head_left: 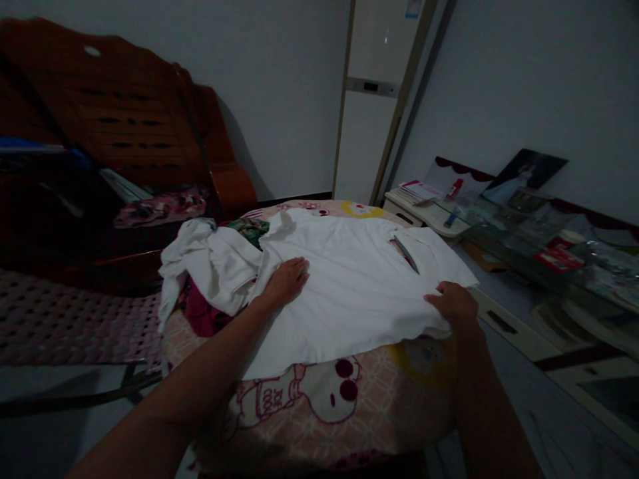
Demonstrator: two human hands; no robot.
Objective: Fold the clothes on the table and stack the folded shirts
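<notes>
A white T-shirt (344, 286) lies spread on a round surface draped with a patterned cloth (399, 399), its neck opening toward the right. My left hand (288, 281) rests flat on the shirt's left part, fingers stretched out. At the shirt's right side, near a sleeve, my right hand (453, 304) pinches the fabric between thumb and fingers. Left of the shirt is a crumpled white garment (214, 263), lying over a dark red cloth (202, 313). A green patterned cloth (249, 229) shows behind them.
A carved wooden bench (124, 126) with clothes on it stands at the back left, a pink woven seat (90, 319) in front of it. On the right is a glass-topped cabinet (524, 233) bearing papers and a photo. A tall white air conditioner (369, 120) stands behind.
</notes>
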